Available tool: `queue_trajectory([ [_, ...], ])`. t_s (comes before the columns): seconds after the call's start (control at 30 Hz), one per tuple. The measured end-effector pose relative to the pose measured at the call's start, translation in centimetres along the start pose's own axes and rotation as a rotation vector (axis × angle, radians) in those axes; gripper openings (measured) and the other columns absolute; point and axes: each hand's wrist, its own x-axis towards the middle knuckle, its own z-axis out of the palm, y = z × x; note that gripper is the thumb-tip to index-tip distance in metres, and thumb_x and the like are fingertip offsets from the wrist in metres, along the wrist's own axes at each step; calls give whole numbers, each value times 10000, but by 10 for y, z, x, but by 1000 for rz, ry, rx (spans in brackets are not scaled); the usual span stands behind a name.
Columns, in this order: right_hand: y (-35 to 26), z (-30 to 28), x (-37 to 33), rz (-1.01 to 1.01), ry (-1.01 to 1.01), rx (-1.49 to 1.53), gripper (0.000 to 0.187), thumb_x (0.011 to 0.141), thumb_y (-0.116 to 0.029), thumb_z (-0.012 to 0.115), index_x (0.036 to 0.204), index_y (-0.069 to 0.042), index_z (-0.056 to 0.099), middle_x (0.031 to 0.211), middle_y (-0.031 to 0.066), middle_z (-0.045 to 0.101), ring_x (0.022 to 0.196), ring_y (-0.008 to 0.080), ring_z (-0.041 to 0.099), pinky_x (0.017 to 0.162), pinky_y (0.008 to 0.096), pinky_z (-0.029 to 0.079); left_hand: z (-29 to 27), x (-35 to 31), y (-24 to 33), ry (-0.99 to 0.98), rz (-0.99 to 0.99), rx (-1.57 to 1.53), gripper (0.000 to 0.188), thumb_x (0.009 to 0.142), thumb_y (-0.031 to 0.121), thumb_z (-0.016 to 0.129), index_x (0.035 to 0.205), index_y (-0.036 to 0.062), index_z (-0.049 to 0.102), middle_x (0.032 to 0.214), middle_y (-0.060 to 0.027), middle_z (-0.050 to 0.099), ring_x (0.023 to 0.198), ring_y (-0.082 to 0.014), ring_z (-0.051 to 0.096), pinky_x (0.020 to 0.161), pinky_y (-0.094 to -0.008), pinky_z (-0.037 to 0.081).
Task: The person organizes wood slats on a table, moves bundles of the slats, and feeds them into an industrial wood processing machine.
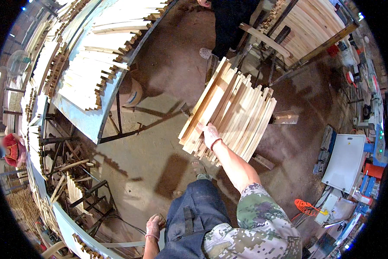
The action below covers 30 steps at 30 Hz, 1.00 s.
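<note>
A stack of pale wooden strips [241, 116] lies in front of me, the strips side by side with uneven ends. My right hand [211, 136], in a light knitted glove, reaches onto the stack's left part, its fingers closed on a wooden strip [205, 113] there. Which strip edges lie under the fingers is partly hidden. My left hand [154, 226], gloved too, hangs low at my left side with curled fingers and nothing visible in it.
At the left, a blue-topped table [83, 123] bears many wooden strips. A person in dark clothes [228, 26] stands beyond the stack; another in red [14, 151] is far left. Metal racks [94, 194] stand lower left. A grey cabinet [344, 162] and an orange coiled hose [305, 208] are right.
</note>
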Motion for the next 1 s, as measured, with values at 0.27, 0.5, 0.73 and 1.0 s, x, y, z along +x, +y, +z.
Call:
queue_trajectory([
  [0.27,6,21,15,-5,-48,117,491,940,-177,790,1277,92,555,1224,212,656,1082,338,684,898,429,617,42,-28,34,34,21,8,129,988,120,599,875,118,536,729,18,442,612,-117,441,568,-312,396],
  [0.5,-31,1,-10,100,-181,-53,303,957,-172,768,1135,27,625,971,137,716,848,267,748,707,424,643,22,-12,11,144,34,-60,445,1018,166,626,1417,-13,544,902,-58,605,648,-159,532,641,-344,513],
  [0.73,-39,20,-15,-147,209,-987,686,914,-507,756,1277,57,615,1158,295,735,1068,390,744,903,480,587,-19,20,-29,-46,3,-91,318,1011,181,612,1290,45,539,902,-50,592,655,-162,522,630,-340,485],
  [1.0,-48,40,-19,-230,160,-844,951,969,-573,658,1612,51,337,1462,368,565,1388,457,559,1173,469,430,9,-20,-22,92,34,-189,363,1015,185,624,1339,27,578,912,-51,576,660,-163,515,599,-352,452],
])
